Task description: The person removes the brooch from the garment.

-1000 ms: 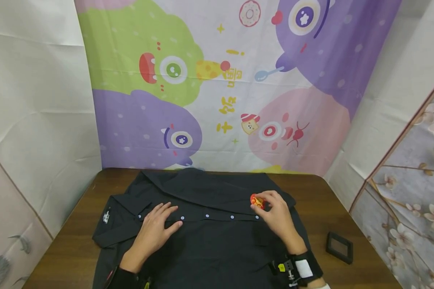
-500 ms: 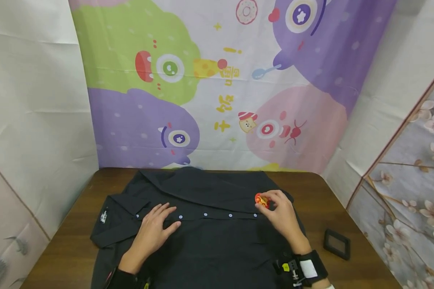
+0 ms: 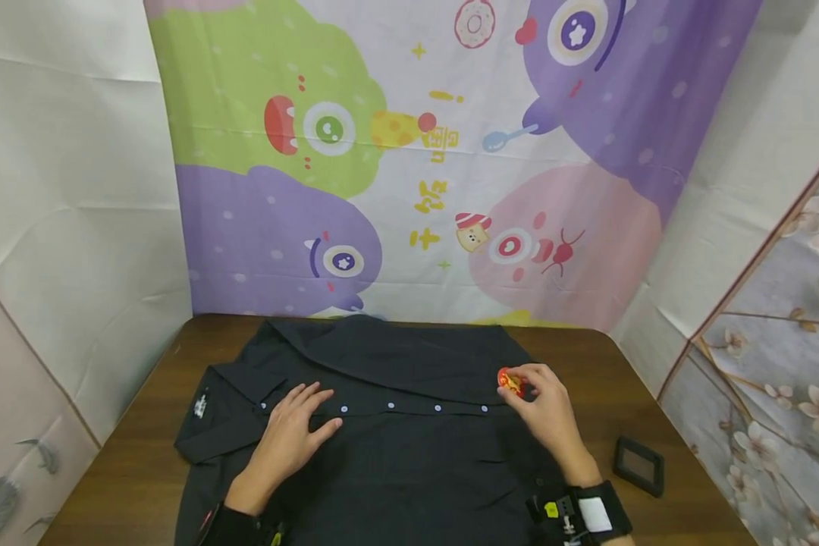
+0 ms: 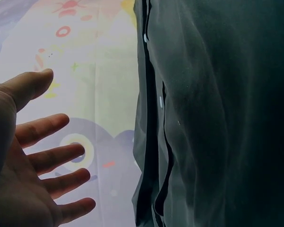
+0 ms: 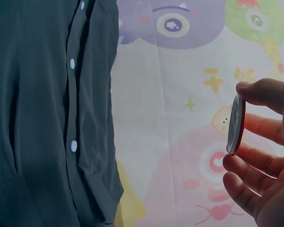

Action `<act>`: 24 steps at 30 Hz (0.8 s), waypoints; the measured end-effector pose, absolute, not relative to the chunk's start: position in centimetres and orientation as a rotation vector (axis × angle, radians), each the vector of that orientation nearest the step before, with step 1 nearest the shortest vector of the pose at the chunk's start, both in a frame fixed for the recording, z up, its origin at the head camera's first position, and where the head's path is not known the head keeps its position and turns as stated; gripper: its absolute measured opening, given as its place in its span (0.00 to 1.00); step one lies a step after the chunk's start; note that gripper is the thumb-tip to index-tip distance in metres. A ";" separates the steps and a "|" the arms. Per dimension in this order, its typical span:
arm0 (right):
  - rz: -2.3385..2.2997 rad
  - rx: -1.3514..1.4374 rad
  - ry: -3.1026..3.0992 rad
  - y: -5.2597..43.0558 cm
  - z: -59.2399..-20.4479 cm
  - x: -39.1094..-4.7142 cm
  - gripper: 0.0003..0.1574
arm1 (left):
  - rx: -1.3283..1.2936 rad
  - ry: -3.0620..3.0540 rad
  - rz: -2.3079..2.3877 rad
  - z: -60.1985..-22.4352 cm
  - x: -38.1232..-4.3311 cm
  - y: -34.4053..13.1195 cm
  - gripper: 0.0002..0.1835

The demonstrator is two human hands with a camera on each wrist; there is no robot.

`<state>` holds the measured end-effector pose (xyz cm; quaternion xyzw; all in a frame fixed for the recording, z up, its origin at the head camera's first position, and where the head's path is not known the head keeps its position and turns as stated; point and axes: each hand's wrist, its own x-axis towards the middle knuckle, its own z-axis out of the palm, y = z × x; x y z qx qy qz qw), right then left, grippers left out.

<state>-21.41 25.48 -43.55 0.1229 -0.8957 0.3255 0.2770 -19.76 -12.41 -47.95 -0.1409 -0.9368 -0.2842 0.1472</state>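
Observation:
A dark button-front shirt [image 3: 396, 470] lies spread out with a row of pale buttons across it. My right hand [image 3: 544, 402] pinches a round red-and-yellow pin badge [image 3: 509, 381] by its edges, over the right part of the shirt. In the right wrist view the badge [image 5: 235, 124] shows edge-on, its silvery back with a pin turned toward the shirt. My left hand [image 3: 290, 432] is over the shirt's left part near the collar, fingers spread and holding nothing. The left wrist view shows that hand [image 4: 33, 161] apart from the cloth, thumb and fingers extended.
A small black frame-like object [image 3: 638, 466] lies on the brown wooden table [image 3: 607, 371], right of the shirt. Behind the table hangs a cartoon-print cloth [image 3: 416, 189], with pale curtains [image 3: 75, 189] at the sides.
My right hand has moved a little to the right with the badge still pinched in it. My left hand and the shirt have stayed in place.

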 end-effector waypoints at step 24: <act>0.807 0.252 -2.412 28.1 -44.2 -20.8 0.20 | -0.349 -2.731 -0.774 -48.3 -19.6 -12.9 0.27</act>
